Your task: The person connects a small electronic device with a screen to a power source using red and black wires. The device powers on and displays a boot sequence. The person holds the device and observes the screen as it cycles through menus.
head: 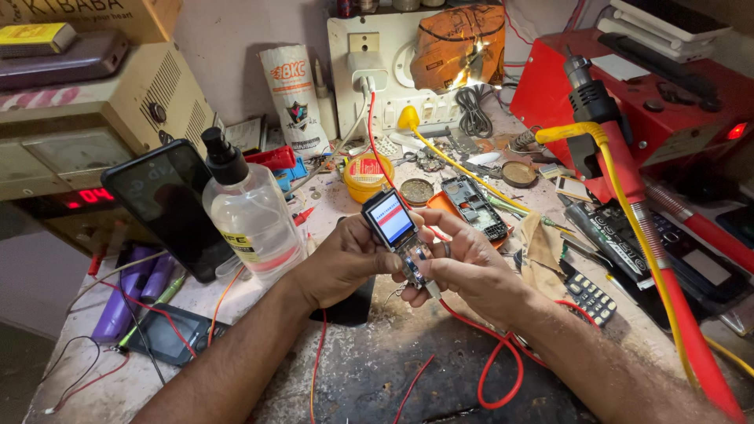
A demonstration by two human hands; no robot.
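I see the left hand (342, 263) and the right hand (463, 263) both holding a small phone (395, 229) with a lit screen above the table (377, 369). The fingers (428, 224) are curled tight around it. A red wire (503, 353) seems to run from the phone's bottom, and a clear spray bottle (247, 208) stands just beside the left hand.

Two hands (345, 263) (471, 263), one lit phone (393, 224), one spray bottle (247, 208), two purple cells (133, 290).

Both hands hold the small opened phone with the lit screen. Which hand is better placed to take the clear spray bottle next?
Probably the left hand. The clear spray bottle stands upright just beside it, on its side of the small phone. The right hand would have to cross over the phone and the left hand.
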